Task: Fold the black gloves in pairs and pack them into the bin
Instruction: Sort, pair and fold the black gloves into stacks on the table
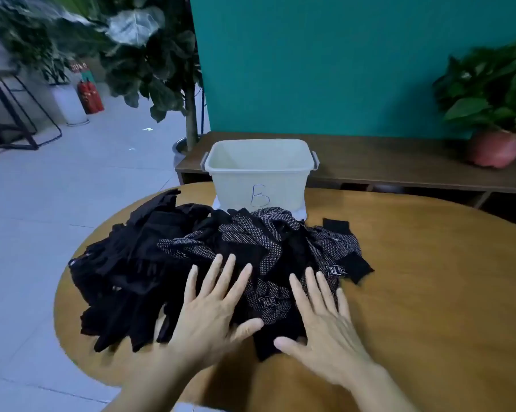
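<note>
Black gloves (221,263): soft, light, likely tangled | left hand (212,310), right hand (325,319): spread flat on them | pinch one cuff, lift.

— Where is the pile of black gloves (191,254)?
— On the wooden table (429,278), just in front of the white bin (259,173) marked "B".
— And the hands?
— The left hand (212,310) and right hand (325,325) lie flat on the pile's edge farthest from the bin, fingers straight.
</note>
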A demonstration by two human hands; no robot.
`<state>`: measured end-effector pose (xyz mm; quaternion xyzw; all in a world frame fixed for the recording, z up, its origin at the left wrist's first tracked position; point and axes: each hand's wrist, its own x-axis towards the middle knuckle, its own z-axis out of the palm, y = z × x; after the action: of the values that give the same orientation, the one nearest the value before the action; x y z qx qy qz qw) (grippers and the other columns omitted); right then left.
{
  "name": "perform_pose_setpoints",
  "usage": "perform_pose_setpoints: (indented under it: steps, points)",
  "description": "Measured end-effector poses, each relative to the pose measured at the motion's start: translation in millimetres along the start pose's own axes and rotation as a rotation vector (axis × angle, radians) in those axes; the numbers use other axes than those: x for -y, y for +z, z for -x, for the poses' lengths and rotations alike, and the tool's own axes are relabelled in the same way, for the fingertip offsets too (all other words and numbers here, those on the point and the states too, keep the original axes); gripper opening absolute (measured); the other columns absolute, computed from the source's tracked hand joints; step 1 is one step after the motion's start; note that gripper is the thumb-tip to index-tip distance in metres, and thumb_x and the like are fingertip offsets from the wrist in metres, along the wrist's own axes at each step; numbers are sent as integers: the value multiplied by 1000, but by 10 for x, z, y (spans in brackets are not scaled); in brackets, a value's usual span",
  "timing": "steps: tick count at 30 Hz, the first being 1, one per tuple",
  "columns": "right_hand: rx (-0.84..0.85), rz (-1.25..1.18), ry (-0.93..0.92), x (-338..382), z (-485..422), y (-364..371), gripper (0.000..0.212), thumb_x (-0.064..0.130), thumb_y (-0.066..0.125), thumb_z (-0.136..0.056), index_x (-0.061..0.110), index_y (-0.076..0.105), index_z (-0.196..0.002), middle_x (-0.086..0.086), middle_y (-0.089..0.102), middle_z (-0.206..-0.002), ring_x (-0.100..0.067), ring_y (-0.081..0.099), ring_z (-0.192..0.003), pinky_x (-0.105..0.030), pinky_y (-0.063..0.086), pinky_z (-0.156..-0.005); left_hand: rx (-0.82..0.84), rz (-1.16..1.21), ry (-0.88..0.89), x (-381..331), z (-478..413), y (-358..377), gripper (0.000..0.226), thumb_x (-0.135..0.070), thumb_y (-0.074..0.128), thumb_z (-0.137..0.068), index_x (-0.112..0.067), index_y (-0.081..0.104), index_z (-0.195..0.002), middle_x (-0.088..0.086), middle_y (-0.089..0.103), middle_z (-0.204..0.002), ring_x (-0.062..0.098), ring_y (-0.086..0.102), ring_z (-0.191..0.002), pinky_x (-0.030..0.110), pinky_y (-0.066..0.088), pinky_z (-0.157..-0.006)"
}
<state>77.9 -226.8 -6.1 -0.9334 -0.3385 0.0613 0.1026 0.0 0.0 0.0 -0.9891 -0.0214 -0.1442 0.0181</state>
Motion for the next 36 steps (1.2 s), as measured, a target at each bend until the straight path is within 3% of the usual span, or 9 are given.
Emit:
perform_pose_setpoints:
  steps: [3,7,12,16,19,21,27,32,36]
  points:
    - [-46,56,46,106,113,129,101,77,30,-78,38,-36,-145,0,-50,-147,-20,-43,-139,-48,-18,-116,35,-37,28,-20,178,24,96,-89,33,-81,-27,33,-154,10,29,-161,33,19,-150,60,9,-114]
    - [-54,5,207,250,74,347,98,79,3,-62,40,-40,-141,-7,-49,-147,-27,-38,-142,-50,-10,-118,91,-36,40,-92,193,127,103,-95,37,-71,-32,36,-153,11,29,-161,37,20,-149,66,11,-111]
    - [-46,-59,194,502,-346,448,93,72,-9,-61,40,-29,-145,-11,-38,-154,-27,-36,-142,-52,-13,-117,87,-42,-12,109,-59,239,89,-76,53,-69,-36,44,-147,12,31,-160,39,20,-149,72,13,-108]
    - [-62,-68,180,611,-782,499,96,71,1,-68,33,0,-157,-17,-25,-160,-26,-31,-143,-55,-10,-115,76,-80,-42,385,-305,346,86,-70,50,-70,-36,41,-149,13,31,-160,38,22,-148,73,14,-107]
    - [-114,-14,239,683,-1071,573,76,62,48,-74,28,44,-141,-29,29,-155,-34,17,-143,-66,33,-100,91,-74,-90,519,-475,433,87,-68,47,-70,-37,37,-151,12,30,-160,37,23,-148,74,23,-104]
    - [-185,10,257,724,-1253,648,74,58,73,-58,27,60,-124,-28,49,-141,-36,39,-130,-61,42,-85,90,-67,-122,573,-561,473,85,-64,45,-70,-36,38,-150,12,33,-159,38,27,-146,75,32,-99]
    - [-259,21,255,886,-1537,689,79,50,89,-48,20,67,-118,-31,52,-136,-40,49,-121,-55,32,-85,48,-98,-169,712,-747,605,85,-50,56,-67,-32,40,-149,14,40,-155,38,28,-144,72,38,-96]
    - [-240,52,234,800,-1389,694,90,62,76,-56,21,56,-134,-23,51,-142,-33,51,-126,-56,51,-85,43,-91,-181,700,-708,676,78,-45,39,-75,-32,36,-151,14,35,-157,39,23,-146,72,33,-100]
    - [-214,90,154,671,-1196,613,92,67,72,-61,22,51,-139,-20,53,-141,-31,56,-124,-49,54,-85,41,-57,-188,634,-668,640,81,-42,39,-73,-31,32,-152,15,34,-158,37,22,-146,72,31,-102]
